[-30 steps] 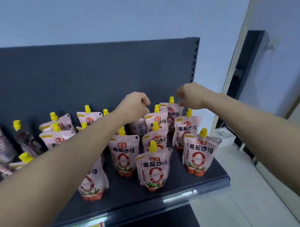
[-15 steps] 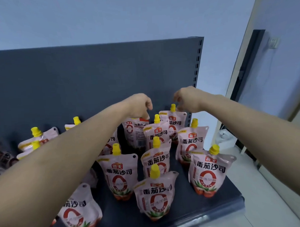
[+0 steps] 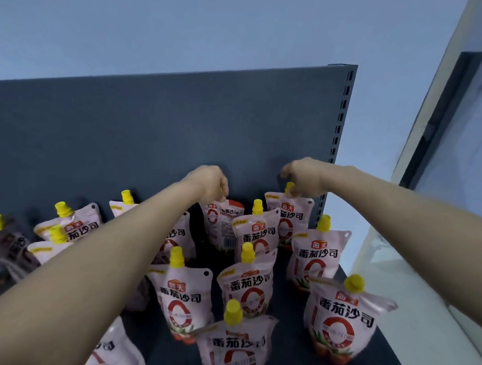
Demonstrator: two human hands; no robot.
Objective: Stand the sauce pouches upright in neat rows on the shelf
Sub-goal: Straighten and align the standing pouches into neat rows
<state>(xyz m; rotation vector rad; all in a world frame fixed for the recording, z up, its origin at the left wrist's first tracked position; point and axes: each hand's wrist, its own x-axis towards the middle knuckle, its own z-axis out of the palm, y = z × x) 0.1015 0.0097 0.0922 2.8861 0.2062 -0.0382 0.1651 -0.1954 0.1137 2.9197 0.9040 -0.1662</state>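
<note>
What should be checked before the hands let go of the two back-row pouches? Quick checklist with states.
1. Left hand grip on the back-facing pouch: pinched at its top, ok.
2. That pouch's facing: barcode side is toward the camera, unlike its neighbours, not ok.
3. Right hand grip on the back right pouch: fingers closed at its yellow cap, ok.
4. Back right pouch upright: looks upright, label forward, ok.
5. Both bases flat on the shelf: hidden by the pouches in front, cannot tell.
6. Left-side pouches: leaning, not in rows, not ok.
</note>
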